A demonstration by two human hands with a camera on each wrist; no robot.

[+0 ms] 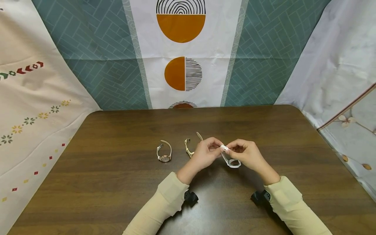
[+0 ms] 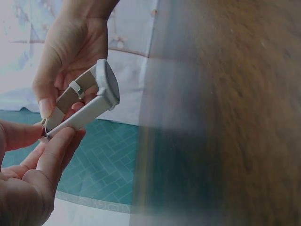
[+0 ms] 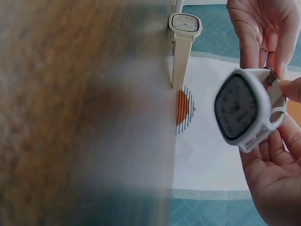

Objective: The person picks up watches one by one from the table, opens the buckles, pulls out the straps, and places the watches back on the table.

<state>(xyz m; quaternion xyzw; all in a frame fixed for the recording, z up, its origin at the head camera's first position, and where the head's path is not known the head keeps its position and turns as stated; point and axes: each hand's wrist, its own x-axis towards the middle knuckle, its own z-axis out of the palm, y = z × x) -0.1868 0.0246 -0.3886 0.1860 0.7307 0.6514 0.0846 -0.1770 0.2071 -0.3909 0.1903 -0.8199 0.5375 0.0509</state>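
Between both hands is a white wristwatch (image 1: pixel 234 165), its rounded-square case hanging lowest and its strap bent into a loop. My left hand (image 1: pixel 204 153) pinches the strap's end from the left, and my right hand (image 1: pixel 248 155) pinches it from the right. In the left wrist view a strap loop (image 2: pixel 76 88) and a small metal buckle at the fingertips show. The right wrist view has the dark dial (image 3: pixel 236 107) of the watch facing the camera. Just left of my left hand stands a cream wristwatch (image 3: pixel 182 61), partly hidden by that hand in the head view.
Further left on the brown wooden table (image 1: pixel 117 189) is another watch (image 1: pixel 165 159) with a round rose-gold case and pale strap. A black wrist camera (image 1: pixel 191 198) sits under each sleeve. Patterned cloth (image 1: pixel 111 81) hangs behind the table and along its sides.
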